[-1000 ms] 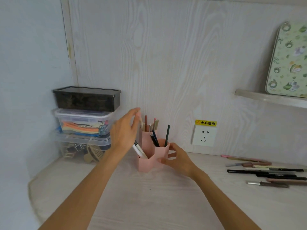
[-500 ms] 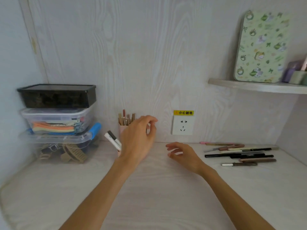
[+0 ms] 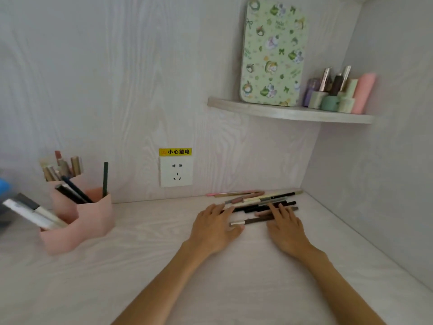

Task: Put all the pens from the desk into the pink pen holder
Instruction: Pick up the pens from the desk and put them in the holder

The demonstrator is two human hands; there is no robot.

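The pink pen holder (image 3: 93, 219) stands at the left of the desk with several pens upright or leaning in its compartments. A row of several loose pens (image 3: 260, 202) lies near the back wall at the right. My left hand (image 3: 214, 227) lies flat at the left end of that row, fingers straight, its thumb by the silver tip of the nearest brown pen (image 3: 251, 221). My right hand (image 3: 285, 225) rests flat on the right part of the row, fingers straight over the dark pens. Neither hand holds a pen.
A wall socket (image 3: 176, 171) with a yellow label sits between holder and pens. A corner shelf (image 3: 290, 113) above the pens carries a green patterned tin and several small bottles. The right wall meets the desk just past the pens.
Both hands left the pen holder and moved right onto the row of loose pens. The view swung right, so the stacked boxes are out of sight.
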